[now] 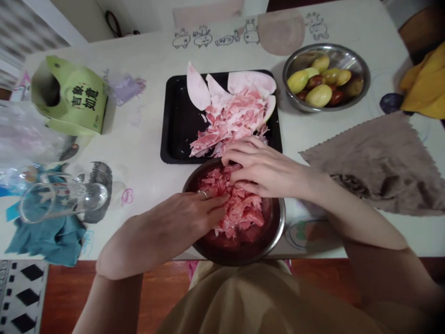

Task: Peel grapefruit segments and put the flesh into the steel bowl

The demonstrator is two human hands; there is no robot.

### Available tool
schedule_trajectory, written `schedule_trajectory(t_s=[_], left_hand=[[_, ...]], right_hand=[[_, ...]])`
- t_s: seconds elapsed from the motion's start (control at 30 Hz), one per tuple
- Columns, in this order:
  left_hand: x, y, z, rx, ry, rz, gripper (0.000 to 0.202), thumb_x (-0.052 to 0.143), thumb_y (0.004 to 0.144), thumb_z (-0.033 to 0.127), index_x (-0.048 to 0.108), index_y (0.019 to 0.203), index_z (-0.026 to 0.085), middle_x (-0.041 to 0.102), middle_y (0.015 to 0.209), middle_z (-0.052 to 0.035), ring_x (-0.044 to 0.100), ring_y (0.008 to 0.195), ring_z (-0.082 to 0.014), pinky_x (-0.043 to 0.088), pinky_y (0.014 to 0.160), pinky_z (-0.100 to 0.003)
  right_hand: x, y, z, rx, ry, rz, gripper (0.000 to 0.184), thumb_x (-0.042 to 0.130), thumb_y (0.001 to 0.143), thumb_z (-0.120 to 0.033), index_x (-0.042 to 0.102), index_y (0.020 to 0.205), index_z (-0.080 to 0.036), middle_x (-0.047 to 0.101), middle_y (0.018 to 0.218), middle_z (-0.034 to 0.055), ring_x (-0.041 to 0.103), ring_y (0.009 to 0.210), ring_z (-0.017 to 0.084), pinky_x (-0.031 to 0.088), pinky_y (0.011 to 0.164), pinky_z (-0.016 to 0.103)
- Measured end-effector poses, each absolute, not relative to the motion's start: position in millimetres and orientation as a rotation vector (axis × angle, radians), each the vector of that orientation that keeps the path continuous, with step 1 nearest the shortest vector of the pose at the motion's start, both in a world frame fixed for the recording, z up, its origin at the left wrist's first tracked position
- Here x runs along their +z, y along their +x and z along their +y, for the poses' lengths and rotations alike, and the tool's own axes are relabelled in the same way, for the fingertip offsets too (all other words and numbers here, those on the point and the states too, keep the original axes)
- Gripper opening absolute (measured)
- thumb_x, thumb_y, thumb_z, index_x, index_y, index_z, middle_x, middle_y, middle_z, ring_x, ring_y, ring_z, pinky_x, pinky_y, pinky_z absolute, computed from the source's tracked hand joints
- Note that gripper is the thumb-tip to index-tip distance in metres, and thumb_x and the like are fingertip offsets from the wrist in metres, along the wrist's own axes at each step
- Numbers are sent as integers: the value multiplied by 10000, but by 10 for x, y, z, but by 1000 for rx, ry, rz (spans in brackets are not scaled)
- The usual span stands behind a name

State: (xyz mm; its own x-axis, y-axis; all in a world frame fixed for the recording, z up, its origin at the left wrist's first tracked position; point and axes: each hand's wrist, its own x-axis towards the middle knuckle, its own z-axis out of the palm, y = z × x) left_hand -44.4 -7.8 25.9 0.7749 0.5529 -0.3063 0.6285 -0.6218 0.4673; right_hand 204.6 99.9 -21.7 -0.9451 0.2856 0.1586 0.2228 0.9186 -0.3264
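A steel bowl (281, 227) at the table's front edge holds torn red pomelo flesh (243, 213). My left hand (194, 213), with a ring on one finger, reaches in from the left; its bent fingers close on pomelo flesh, and the fingertips are partly hidden. From the right, my right hand (260, 169) curls over the far side of the bowl, fingers closed around flesh that is mostly covered. Just behind the bowl lies a black tray (177, 125) with thick pale peel pieces (198, 90) and a heap of pinkish membrane scraps (236, 116).
At the back right stands a metal bowl (363, 88) of green and brown fruits. A brown cloth (385, 167) lies to the right. On the left are a green carton (69, 97), a glass mug (66, 199), a teal cloth (48, 241) and clear plastic bags (28, 134).
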Motion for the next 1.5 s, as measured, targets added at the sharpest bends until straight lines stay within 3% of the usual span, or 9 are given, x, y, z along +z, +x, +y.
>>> schedule_trajectory(t_s=[0.13,0.33,0.57,0.77,1.07,1.2,1.5], left_hand=[[235,-468,-121,-214,2430,831,581,427,973,41,434,1502,281,437,1623,-43,500,1439,-230,420,1180,-390],[427,-418,-6,-90,2396,942,433,386,998,67,610,1301,279,626,1453,-33,635,1287,-213,527,1059,-356],[613,-508,147,-68,2349,962,352,426,1021,142,643,1256,288,660,1378,-42,614,1298,-214,534,1064,-359],[648,-535,128,-27,2371,1012,415,337,1030,94,635,1255,275,636,1412,-32,592,1323,-188,509,1098,-360],[570,-468,178,90,2457,1047,304,441,1040,169,689,1195,253,644,1424,-45,643,1284,-223,557,1040,-364],[469,-422,196,241,2445,1069,275,441,1057,236,686,1182,228,641,1424,-63,676,1229,-211,562,1025,-346],[412,-391,240,235,2388,964,240,464,1045,203,635,1213,222,667,1348,-59,666,1215,-195,544,1010,-328]], right_hand=[[-226,2025,970,431,-394,-2856,165,575,938,-202,716,853,-196,638,1153,96,502,1171,269,347,1050,479],[-323,1967,905,370,-356,-2872,131,581,894,-135,702,883,-187,623,1165,107,495,1148,264,358,1031,455],[-335,1952,928,451,-378,-2866,69,608,886,-171,675,899,-164,614,1169,119,501,1155,279,352,1017,442],[-258,1966,1002,763,-470,-2681,101,605,880,-158,661,800,-184,622,1049,75,540,1046,237,376,978,419],[-150,2035,1034,1168,-640,-2316,45,687,829,-167,708,817,-204,631,929,26,596,911,177,460,858,343],[-72,2040,1015,1149,-577,-2293,44,694,851,-171,715,833,-205,644,949,26,613,929,168,472,865,330],[-25,2106,1010,849,-526,-2424,103,632,969,-289,679,910,-219,652,996,29,581,1033,193,395,989,387]])
